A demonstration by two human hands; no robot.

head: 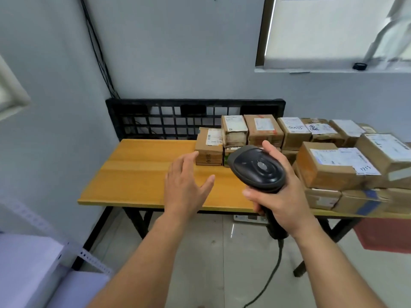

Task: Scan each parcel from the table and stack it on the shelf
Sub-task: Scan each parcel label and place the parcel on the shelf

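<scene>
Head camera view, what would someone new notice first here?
The dark grey handheld barcode scanner, gripped by the right hand at centre. Behind and right of it, brown cardboard parcels with white labels crowd the right half of the yellow wooden table. The open left hand hovers above the table near the leftmost parcel.

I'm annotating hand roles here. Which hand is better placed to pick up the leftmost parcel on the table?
Left. The left hand is open and empty, close to the leftmost parcel; the right hand grips the scanner.
</scene>
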